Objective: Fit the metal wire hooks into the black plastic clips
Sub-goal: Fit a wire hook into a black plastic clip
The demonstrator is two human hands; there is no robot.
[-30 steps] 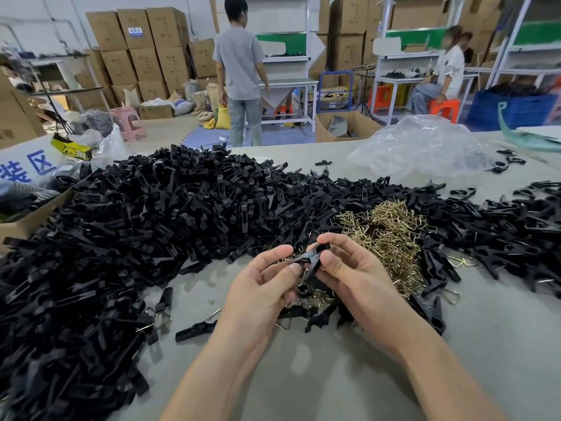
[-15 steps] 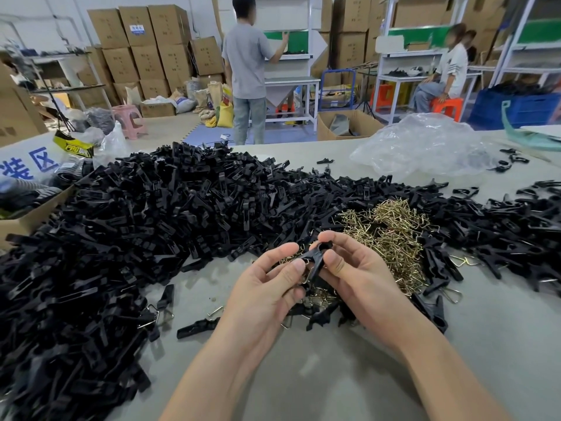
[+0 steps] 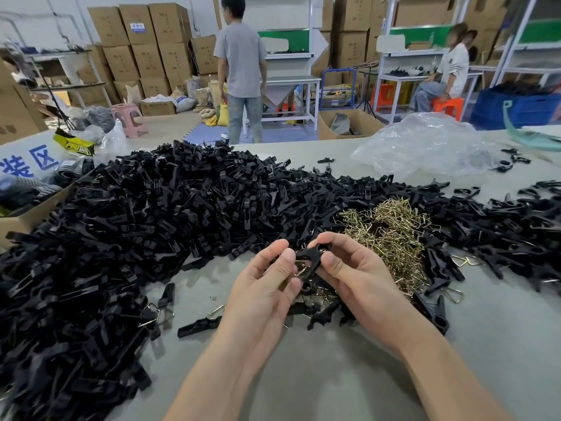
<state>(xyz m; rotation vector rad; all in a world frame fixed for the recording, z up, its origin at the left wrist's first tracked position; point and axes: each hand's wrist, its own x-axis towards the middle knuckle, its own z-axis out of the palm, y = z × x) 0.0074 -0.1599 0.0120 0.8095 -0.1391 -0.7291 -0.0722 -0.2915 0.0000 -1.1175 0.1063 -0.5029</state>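
Both hands hold one black plastic clip (image 3: 310,260) above the grey table (image 3: 303,375). My left hand (image 3: 267,287) pinches its left side with thumb and forefinger. My right hand (image 3: 349,268) grips its right side and top. A brass wire hook (image 3: 300,270) shows at the clip's lower left, between my left fingers. A heap of brass wire hooks (image 3: 391,232) lies just right of my hands. A large pile of black clips (image 3: 127,232) covers the table's left and back.
More black clips (image 3: 516,226) spread along the right. A crumpled clear plastic bag (image 3: 425,144) lies at the back right. Loose clips (image 3: 198,325) and fitted ones (image 3: 434,311) lie near my hands. A cardboard box (image 3: 27,217) stands at the left edge. Two people are behind the table.
The clip has turned in my fingers from nearly upright to lying more across, and my hands have closed in on it slightly. The standing person behind has lowered an arm.
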